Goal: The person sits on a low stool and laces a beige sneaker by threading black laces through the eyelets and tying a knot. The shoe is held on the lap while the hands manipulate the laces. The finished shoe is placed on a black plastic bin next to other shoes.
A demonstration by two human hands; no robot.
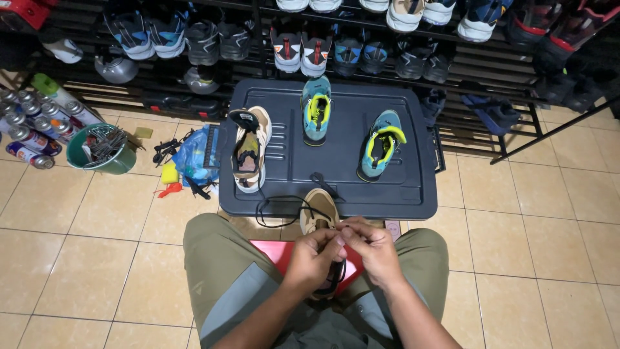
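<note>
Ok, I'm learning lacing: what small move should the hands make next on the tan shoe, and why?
Probably draw the black lace snug: both hands, left hand and right hand, pinch together over the tan shoe, while the lace lies slack on the lid.

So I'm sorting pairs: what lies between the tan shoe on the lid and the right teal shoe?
In the head view, the other teal shoe stands between them on the dark lid.

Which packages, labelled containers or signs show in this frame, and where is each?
Printed metal spray cans: cluster at far left on the tiled floor, silver with coloured bands.
Crumpled blue plastic bag: on the floor beside the dark plastic lid.
No signs or screens.
</note>
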